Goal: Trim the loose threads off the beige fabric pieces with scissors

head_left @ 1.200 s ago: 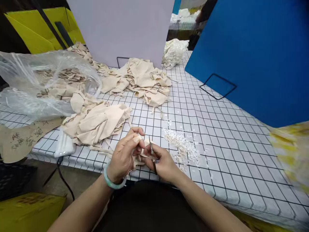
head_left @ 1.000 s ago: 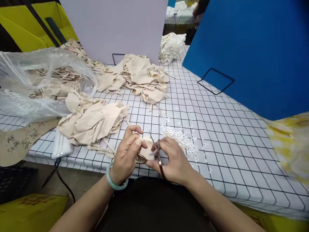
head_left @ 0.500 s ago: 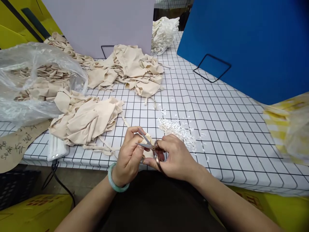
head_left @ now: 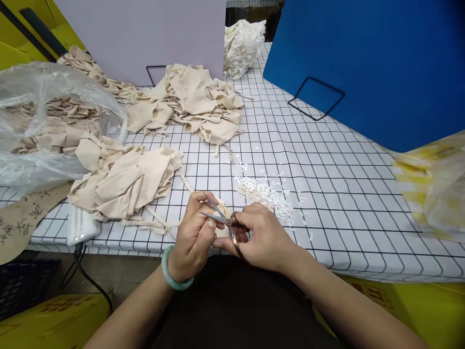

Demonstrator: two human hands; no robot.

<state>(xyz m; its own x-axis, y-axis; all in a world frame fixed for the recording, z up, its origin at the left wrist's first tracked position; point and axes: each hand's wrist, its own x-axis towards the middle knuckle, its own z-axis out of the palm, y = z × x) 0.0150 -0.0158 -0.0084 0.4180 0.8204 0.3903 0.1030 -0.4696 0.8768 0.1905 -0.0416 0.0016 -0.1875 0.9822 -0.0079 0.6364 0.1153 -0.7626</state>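
My right hand grips a pair of scissors by its handles, with the blades parted and pointing left. The blades lie right at the fingers of my left hand, which is closed on a small piece of beige fabric, mostly hidden behind the fingers and scissors. Just beyond my right hand is a scatter of small white snippets. To the left of my left hand rests a heap of beige fabric pieces with thin straps trailing towards me.
Further back lies a second beige fabric pile. A clear plastic bag of beige pieces sits at left, above a white power bank with a cable. A blue panel and a pale panel stand on the checked tablecloth.
The view has shifted slightly, so the table's contents appear a little further left. Both hands keep their grip, and the scissors stay parted at the left fingers.
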